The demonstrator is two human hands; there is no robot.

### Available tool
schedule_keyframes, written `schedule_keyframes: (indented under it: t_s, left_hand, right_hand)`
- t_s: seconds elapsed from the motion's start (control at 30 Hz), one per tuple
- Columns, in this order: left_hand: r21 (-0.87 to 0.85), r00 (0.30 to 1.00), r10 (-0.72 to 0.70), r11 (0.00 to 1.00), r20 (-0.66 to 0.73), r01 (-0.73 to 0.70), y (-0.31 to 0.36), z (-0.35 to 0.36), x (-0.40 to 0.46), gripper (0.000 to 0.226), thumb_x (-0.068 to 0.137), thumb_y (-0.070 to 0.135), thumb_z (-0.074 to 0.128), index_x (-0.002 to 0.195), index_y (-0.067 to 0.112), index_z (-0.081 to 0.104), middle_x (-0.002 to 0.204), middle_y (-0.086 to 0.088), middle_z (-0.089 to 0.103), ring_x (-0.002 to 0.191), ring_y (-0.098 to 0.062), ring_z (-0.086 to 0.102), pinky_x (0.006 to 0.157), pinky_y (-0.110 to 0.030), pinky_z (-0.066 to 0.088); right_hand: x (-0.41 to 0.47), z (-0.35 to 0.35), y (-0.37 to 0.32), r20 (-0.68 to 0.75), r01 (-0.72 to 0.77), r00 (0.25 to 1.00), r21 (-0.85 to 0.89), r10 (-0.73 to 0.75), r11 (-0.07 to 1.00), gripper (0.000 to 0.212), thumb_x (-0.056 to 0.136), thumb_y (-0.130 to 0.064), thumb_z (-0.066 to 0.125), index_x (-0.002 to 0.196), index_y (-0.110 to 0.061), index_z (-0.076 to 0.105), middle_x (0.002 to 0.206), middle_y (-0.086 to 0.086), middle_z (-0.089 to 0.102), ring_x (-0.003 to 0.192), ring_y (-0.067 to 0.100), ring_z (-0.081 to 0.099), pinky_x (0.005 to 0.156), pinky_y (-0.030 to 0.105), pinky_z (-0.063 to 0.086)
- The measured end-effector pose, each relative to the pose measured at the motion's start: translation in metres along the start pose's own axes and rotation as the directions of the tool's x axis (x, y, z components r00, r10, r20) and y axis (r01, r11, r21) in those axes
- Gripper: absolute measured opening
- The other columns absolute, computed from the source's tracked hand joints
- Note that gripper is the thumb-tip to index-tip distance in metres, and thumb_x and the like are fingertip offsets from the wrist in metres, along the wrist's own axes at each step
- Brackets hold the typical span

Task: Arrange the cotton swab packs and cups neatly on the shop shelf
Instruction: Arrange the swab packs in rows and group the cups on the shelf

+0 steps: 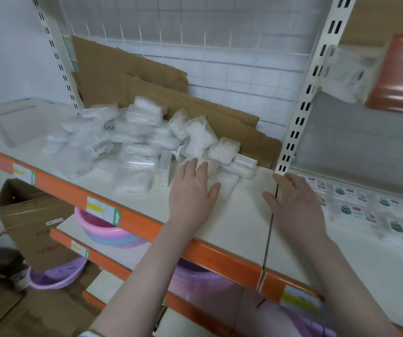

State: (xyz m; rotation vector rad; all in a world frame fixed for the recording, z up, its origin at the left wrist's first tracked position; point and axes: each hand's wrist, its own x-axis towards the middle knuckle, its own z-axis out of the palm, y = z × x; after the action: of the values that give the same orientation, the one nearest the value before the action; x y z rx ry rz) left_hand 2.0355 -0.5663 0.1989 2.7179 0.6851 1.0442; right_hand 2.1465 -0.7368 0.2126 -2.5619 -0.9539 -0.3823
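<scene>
- The left hand [192, 190] lies flat, palm down, fingers straight and spread, on the cream shelf [232, 215]; its fingertips touch the near edge of the cotton swab packs [137, 139] and hold nothing.
- The right hand [295, 203] also lies flat and open, fingers stretched forward, gripping nothing, over the seam between 2 shelf boards, just in front of the slotted upright [302, 100].
- The cotton swab packs sit in a loose, jumbled pile on the left and middle of the shelf, some tilted, some flat, leaning back toward torn cardboard sheets [127, 76].
- Right of the upright, flat packets with small coloured labels [366, 203] lie on the neighbouring shelf.
- Below, pink and purple plastic basins [108, 232] rest on lower shelves beside a cardboard box [32, 215].
</scene>
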Motion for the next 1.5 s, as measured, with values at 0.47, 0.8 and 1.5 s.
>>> schedule_keyframes:
  t_s: [0.47,0.8,1.5]
  left_hand:
    - [0.042,0.957,0.275,0.959,0.09,-0.279,-0.008,0.053,0.08,0.049,0.085,0.039,0.063,0.118,0.003,0.058,0.121,-0.018,0.059,0.111,-0.034,0.055,0.092,-0.04,0.048]
    - [-0.117,0.965,0.257,0.961,0.053,-0.249,-0.012,0.056,0.084,0.021,0.074,0.018,0.076,0.093,0.011,0.07,0.092,-0.009,0.067,0.089,-0.029,0.062,0.069,-0.035,0.055]
    - [-0.191,0.989,0.137,0.974,0.053,-0.125,-0.053,0.011,0.021,0.061,0.057,0.005,0.083,0.112,-0.007,0.061,0.105,-0.018,0.062,0.099,-0.037,0.06,0.085,-0.033,0.044]
  right_hand:
    - [0.005,0.006,-0.008,-0.079,-0.167,0.983,0.001,0.166,0.986,0.045,0.088,-0.027,0.062,0.128,-0.007,0.054,0.134,0.018,0.05,0.127,0.034,0.042,0.105,0.04,0.03]
    - [0.003,0.016,-0.012,-0.154,-0.199,0.969,-0.02,0.194,0.98,0.041,0.083,-0.021,0.069,0.118,-0.003,0.061,0.121,0.023,0.057,0.116,0.039,0.051,0.095,0.043,0.039]
    - [0.056,0.023,-0.017,-0.044,-0.114,0.992,0.144,0.121,0.983,0.037,0.094,-0.02,0.053,0.129,-0.007,0.053,0.127,0.013,0.054,0.117,0.03,0.048,0.094,0.035,0.035]
